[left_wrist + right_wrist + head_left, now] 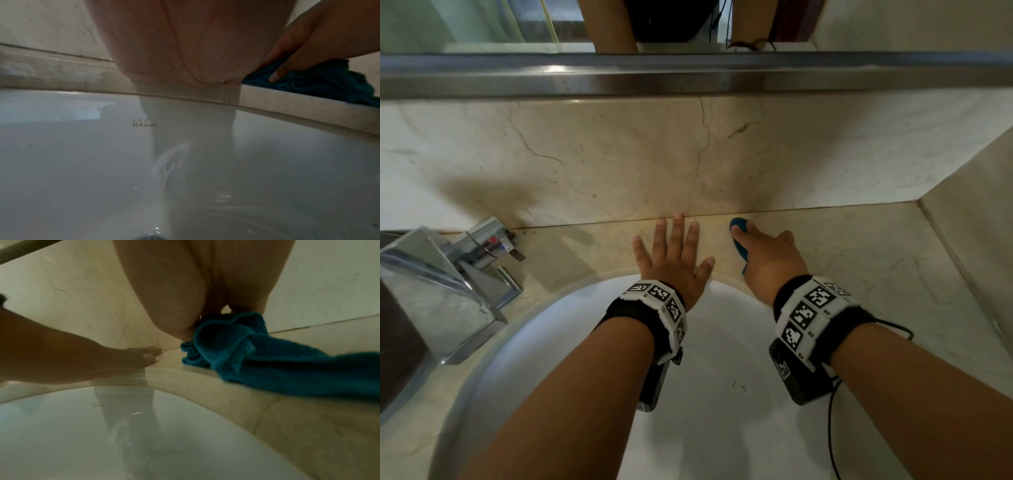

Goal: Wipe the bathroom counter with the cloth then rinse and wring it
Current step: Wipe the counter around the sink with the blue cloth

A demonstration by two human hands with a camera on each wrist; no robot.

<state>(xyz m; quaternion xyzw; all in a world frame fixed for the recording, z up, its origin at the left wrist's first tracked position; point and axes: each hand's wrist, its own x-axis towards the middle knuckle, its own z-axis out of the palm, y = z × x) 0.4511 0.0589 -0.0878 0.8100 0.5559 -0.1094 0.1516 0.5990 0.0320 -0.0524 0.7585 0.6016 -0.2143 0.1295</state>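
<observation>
A teal cloth [740, 252] lies bunched on the beige marble counter [866, 250] behind the sink, near the back wall. My right hand [765, 251] is on top of it, fingers curled over the cloth and thumb stretched along its left edge. In the right wrist view the cloth [246, 353] bulges from under the palm and trails right along the counter's edge. My left hand [675, 245] lies flat on the counter just left of the cloth, fingers spread, fingertips near the wall joint, holding nothing. The left wrist view shows the cloth [329, 84] under the right hand [304, 40].
The white sink basin [722, 346] sits under both wrists, wet near its drain. A chrome faucet [448, 274] stands at the left. The marble backsplash [654, 154] rises behind the hands, with a metal ledge [688, 72] and mirror above. A side wall [979, 222] bounds the counter at the right.
</observation>
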